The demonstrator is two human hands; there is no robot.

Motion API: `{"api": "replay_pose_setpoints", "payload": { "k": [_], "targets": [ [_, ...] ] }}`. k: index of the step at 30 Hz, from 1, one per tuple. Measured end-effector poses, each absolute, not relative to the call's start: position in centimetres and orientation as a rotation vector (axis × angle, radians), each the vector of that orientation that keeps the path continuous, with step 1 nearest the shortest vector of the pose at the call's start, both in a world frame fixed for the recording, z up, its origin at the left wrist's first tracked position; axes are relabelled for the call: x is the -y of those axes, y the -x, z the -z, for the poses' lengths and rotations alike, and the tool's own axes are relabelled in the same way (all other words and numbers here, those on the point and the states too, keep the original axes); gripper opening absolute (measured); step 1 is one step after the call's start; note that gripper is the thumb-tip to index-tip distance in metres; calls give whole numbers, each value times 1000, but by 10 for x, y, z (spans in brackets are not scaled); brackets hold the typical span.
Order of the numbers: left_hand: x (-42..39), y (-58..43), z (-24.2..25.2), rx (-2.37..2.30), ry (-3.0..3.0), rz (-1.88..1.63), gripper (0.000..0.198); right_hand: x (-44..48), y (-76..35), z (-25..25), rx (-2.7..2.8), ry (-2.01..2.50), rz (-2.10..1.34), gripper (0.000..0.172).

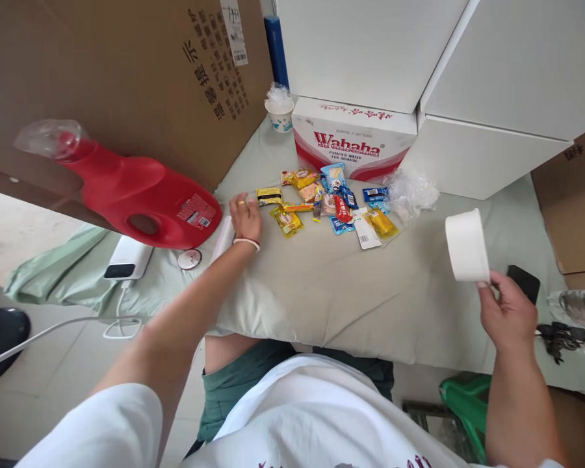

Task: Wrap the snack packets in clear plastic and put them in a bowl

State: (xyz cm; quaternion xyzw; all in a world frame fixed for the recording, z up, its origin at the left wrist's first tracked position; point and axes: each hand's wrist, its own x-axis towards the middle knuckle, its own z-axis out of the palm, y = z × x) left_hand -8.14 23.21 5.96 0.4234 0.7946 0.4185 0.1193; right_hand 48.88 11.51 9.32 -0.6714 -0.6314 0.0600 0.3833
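My right hand point(509, 312) grips the rim of a white paper bowl point(467, 246), held tilted on its side above the right part of the table. On the left, my left hand point(246, 220) rests on the cloth with its fingers loosely laid down and nothing visible in them. Beside that wrist lies a pale, flat long object point(223, 239), partly covered by the forearm. Just right of the left fingers is a yellow-and-black snack packet point(270, 196). A pile of small wrapped snacks point(329, 201) spreads across the middle, with a white card point(366, 229) among them.
Behind the snacks stands a Wahaha water carton point(353, 140), with crumpled clear plastic point(410, 194) at its right. A red detergent bottle point(149, 195), a white power bank point(128, 257) and a round tin point(190, 259) are left. A paper cup point(279, 116) sits at the back.
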Motion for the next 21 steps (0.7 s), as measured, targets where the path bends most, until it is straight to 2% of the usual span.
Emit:
{"api": "replay_pose_setpoints", "payload": {
  "k": [1, 3, 6, 9, 14, 18, 21],
  "targets": [
    [-246, 92, -56, -2448, -1194, -1049, 53, -123, -497, -86, 1725, 1765, -28, 37],
    [-268, 100, -48, -2476, -1155, -916, 57, -138, -505, -68, 1909, 1807, 105, 39],
    [-290, 85, -36, -2410, -1173, -790, 60, -154, -503, -50, 2112, 1836, 121, 41],
    [-298, 47, -28, -2347, -1233, -723, 62, -167, -484, -53, 2146, 1797, 139, 44],
    [-301, -24, -26, -2315, -1227, -852, 63, -219, -420, -82, 2022, 1699, 55, 44],
    [-297, -41, -36, -2198, -1153, -984, 56, -284, -362, -80, 1970, 1887, -161, 54],
    [-260, -26, -46, -2147, -1191, -1035, 50, -312, -344, -77, 1868, 1971, -280, 36]
  ]
}}
